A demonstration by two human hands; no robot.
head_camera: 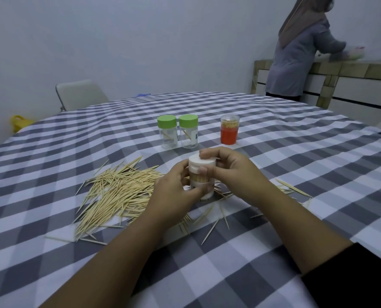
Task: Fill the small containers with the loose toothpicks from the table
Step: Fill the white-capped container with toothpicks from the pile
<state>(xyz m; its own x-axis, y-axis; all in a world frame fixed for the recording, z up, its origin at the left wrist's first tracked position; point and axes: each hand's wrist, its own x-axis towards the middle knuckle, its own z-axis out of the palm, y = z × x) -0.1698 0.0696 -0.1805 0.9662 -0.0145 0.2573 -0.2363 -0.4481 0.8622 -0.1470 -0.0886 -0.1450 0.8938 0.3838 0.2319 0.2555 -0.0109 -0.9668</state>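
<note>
While the person sits at the desk [274, 138], draped in a grey-and-white check cloth, stock stands as follows.

Item: white container [201, 174], upright at the near middle, packed with toothpicks, white lid on top. Left hand [174, 194] grasps its body, thumb curled across the front. Right hand [227, 172] grips the lid, fingers curled over the top, thumb on the side. Judged: being capped, so this one is nearly finished.

Item: orange container [229, 130], further back and to the right, clear cap on, toothpick tips showing inside. Judged full.

Items: two clear containers with green lids, left one [167, 132] and right one [188, 132], standing just beside each other behind the hands. Each holds what looks like a single stick. Judged still to fill.

Item: loose toothpicks [116, 194], a large heap on the cloth left of the hands, with strays scattered in front and to the right. Most of the supply remains on the desk.

Also present: a chair [80, 94] at the far edge; a second person [296, 54] standing at a counter [363, 70] in the back right.
</note>
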